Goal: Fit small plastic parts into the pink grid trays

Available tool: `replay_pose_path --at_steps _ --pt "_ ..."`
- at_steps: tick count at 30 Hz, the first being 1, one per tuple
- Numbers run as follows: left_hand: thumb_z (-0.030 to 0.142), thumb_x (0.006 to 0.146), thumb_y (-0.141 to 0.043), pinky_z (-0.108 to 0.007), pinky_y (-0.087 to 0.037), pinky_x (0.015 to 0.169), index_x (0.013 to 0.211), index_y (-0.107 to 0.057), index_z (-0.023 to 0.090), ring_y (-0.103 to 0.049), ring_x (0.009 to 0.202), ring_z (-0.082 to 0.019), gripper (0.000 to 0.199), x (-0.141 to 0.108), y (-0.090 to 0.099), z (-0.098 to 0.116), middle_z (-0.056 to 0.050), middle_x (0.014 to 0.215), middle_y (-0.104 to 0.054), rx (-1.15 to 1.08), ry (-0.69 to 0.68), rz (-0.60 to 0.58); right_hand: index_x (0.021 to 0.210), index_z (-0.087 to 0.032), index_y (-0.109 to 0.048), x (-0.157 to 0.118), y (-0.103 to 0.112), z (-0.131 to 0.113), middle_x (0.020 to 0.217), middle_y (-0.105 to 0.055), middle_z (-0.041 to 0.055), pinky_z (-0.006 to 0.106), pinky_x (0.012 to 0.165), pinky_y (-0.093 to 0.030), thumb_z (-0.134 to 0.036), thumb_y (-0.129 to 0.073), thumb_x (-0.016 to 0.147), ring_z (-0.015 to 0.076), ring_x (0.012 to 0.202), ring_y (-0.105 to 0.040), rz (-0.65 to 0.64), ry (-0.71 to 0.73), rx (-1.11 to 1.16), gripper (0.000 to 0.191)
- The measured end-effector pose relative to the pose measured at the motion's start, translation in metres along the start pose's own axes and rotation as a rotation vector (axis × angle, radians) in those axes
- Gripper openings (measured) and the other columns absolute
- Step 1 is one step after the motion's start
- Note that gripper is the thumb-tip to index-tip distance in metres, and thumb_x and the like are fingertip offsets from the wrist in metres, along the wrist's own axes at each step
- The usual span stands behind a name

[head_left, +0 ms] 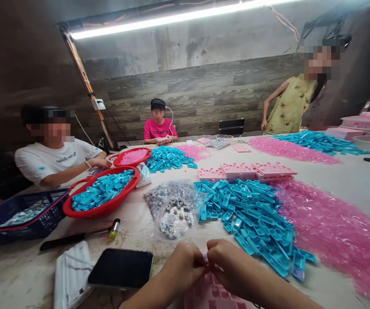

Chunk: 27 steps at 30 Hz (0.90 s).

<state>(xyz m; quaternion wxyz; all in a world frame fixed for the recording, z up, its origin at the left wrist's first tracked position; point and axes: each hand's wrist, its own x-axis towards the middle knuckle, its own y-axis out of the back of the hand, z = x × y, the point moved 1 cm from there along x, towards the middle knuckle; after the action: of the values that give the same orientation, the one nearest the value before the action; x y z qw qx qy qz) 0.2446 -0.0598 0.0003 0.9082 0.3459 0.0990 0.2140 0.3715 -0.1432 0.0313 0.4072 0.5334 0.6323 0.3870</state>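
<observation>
My left hand (pixel 186 261) and my right hand (pixel 225 259) meet at the bottom centre, both with fingers pinched together. A small purple-pink piece (pixel 205 255) shows between the fingertips, mostly hidden, and I cannot tell its kind. Directly beneath is a pink tray with square openings (pixel 215 298), partly covered by my wrists. Beyond my hands lies a clear plastic bag of small grey and blue parts (pixel 175 216). A heap of blue elongated plastic trays (pixel 252 210) spreads just past my right hand, with shiny pink translucent pieces (pixel 336 231) farther right.
A dark phone (pixel 122 268) rests on a white device (pixel 72 274) at my left. Behind are a brush (pixel 114 229), a red basin of blue pieces (pixel 99 212) and a navy basket (pixel 48 214). Stacked pink trays (pixel 238 170) stand ahead. Three people are around the table.
</observation>
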Motion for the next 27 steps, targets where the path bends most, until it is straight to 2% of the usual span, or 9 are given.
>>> replay_pose_path --at_steps 7,12,19,27 --pt "0.008 0.076 -0.064 -0.020 -0.036 0.061 0.068 -0.070 0.014 -0.052 0.062 -0.011 0.012 0.000 -0.003 -0.002 0.000 0.064 -0.061 0.055 -0.088 0.015 0.062 -0.011 -0.067 0.000 -0.005 0.007 0.068 -0.059 0.0044 0.021 0.052 -0.029 -0.001 -0.057 0.070 0.0096 0.057 -0.048 0.028 0.034 0.025 0.016" --pt "0.006 0.078 -0.058 -0.020 -0.038 0.063 0.069 -0.068 0.014 -0.055 0.067 -0.012 0.016 -0.002 -0.004 -0.004 -0.001 0.070 -0.062 -0.019 -0.156 0.013 0.059 -0.011 -0.066 0.004 -0.001 0.005 0.065 -0.057 0.0033 0.021 0.051 -0.027 -0.001 -0.058 0.068 0.0089 0.055 -0.043 0.003 0.029 0.009 0.015" --pt "0.006 0.077 -0.057 -0.021 -0.039 0.061 0.065 -0.066 0.014 -0.056 0.065 -0.012 0.017 -0.002 -0.001 0.000 -0.001 0.069 -0.063 -0.020 -0.143 -0.006 0.063 -0.011 -0.068 0.007 0.004 0.002 0.066 -0.061 0.0057 0.021 0.052 -0.030 -0.004 -0.059 0.069 0.0111 0.057 -0.047 -0.036 0.028 -0.040 0.013" --pt "0.007 0.080 -0.050 -0.021 -0.041 0.062 0.068 -0.067 0.014 -0.057 0.066 -0.013 0.022 -0.003 -0.010 -0.002 -0.003 0.072 -0.064 -0.029 -0.203 0.035 0.066 -0.013 -0.071 0.013 0.002 0.005 0.070 -0.065 0.0066 0.021 0.053 -0.032 -0.004 -0.059 0.066 0.0129 0.059 -0.053 -0.080 0.001 -0.058 0.015"
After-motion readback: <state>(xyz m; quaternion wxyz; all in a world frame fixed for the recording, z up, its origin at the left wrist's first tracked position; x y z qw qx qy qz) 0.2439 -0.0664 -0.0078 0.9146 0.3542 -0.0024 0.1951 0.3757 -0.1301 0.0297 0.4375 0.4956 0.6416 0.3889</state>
